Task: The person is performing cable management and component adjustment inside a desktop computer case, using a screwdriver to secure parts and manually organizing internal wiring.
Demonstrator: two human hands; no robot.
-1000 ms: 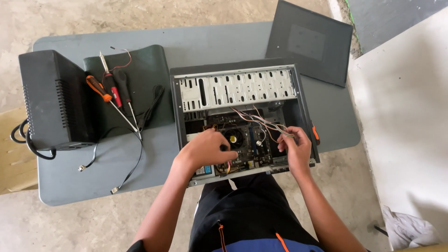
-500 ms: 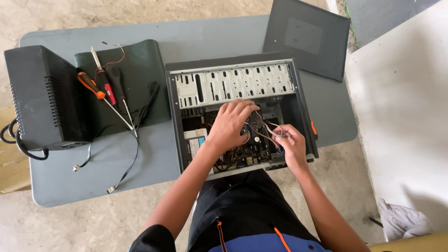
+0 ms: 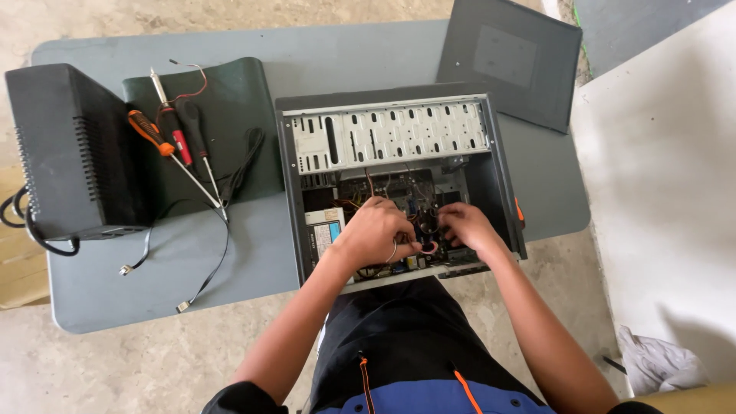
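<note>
Case (image 3: 399, 100) lies open on table (image 3: 230, 261), motherboard (image 3: 383, 192) and wires inside. Left hand (image 3: 376, 234) and right hand (image 3: 464, 226) meet inside, fingers curled on a dark part (image 3: 427, 226) between their fingertips. Screwdrivers (image 3: 172, 149) well left of them.

Upper left, my screwdrivers (image 3: 165, 146) are lying on a dark mat (image 3: 230, 107) — a black box (image 3: 73, 153) is sitting beside it, a panel (image 3: 510, 61) resting upper right.

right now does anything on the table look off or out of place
Nothing looks damaged or spilled. The side panel lies off the open case, overhanging the table edge. Both hands, left hand and right hand, are inside the case.
</note>
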